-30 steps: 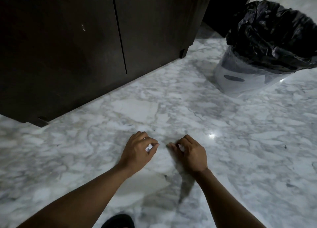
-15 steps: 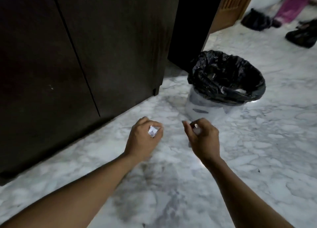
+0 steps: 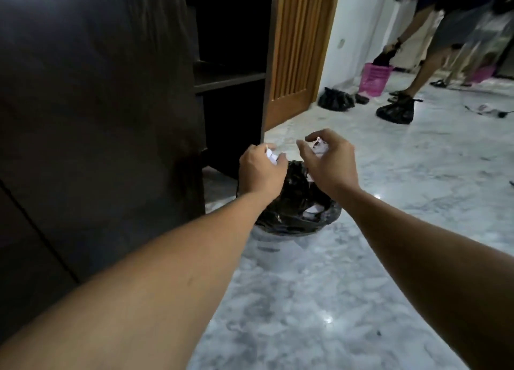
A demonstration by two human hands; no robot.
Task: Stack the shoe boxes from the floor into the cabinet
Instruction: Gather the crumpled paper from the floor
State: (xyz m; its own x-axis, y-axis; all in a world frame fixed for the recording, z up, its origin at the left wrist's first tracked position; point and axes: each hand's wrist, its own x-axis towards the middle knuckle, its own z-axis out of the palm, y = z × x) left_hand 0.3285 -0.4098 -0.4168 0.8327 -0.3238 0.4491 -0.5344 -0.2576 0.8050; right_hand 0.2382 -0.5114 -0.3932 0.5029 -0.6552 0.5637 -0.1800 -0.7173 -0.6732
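Both hands reach out over the round bin lined with a black plastic bag (image 3: 299, 211). The left hand (image 3: 260, 172) is curled tight around a crumpled white paper scrap (image 3: 77, 156); the right hand (image 3: 329, 161), at its three o'clock, pinches a second small white paper scrap (image 3: 318, 148). The dark wooden cabinet (image 3: 111, 105) stands at nine o'clock on the grey-veined marble floor (image 3: 306, 300). No shoe boxes are in view.

Both bare forearms reach forward, converging. Left hand (image 3: 260, 172) knuckles up, fingers curled closed around a small white crumpled scrap (image 3: 272, 158). Right hand (image 3: 329, 161) just beside it, not touching, fingers pinched on another pale scrap (image 3: 319, 148).
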